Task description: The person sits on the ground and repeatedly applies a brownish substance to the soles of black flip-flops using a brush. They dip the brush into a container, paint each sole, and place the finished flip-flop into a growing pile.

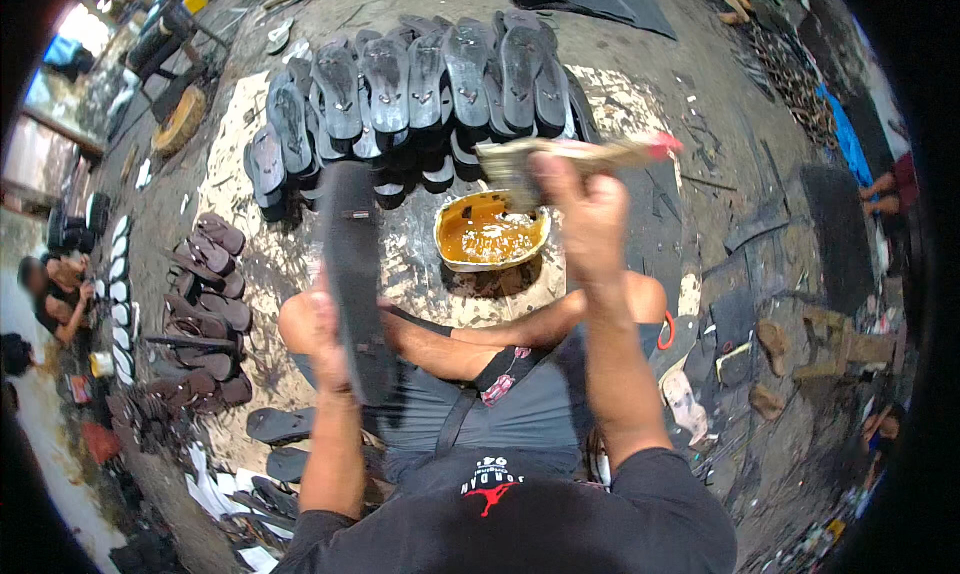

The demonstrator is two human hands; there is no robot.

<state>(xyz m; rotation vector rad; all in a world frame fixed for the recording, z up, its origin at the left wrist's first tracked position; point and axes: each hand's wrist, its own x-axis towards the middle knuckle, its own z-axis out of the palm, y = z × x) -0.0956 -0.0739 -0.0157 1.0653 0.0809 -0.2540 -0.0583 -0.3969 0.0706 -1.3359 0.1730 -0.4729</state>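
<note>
In my left hand (325, 339), a black sandal sole (357, 274) stands on edge, lengthwise, fingers closed at its left side. My right hand (590, 219) grips a brush (515, 166), slightly blurred; its pale handle ends in a red tip, and its dark bristle end hangs over the bowl's far rim. Below it sits a pale bowl (440, 249) holding glossy amber, glue-like liquid (485, 236). Beyond the bowl, many black flip-flops (425, 79) lean together in overlapping rows.
Brown sandals (205, 304) lie in rows at the left. Loose soles (280, 426) rest beside my left forearm. A stained pale sheet (232, 164) covers the floor. Wooden pieces (845, 349) and black sheet scraps (735, 314) lie at right. Another person (65, 299) sits far left.
</note>
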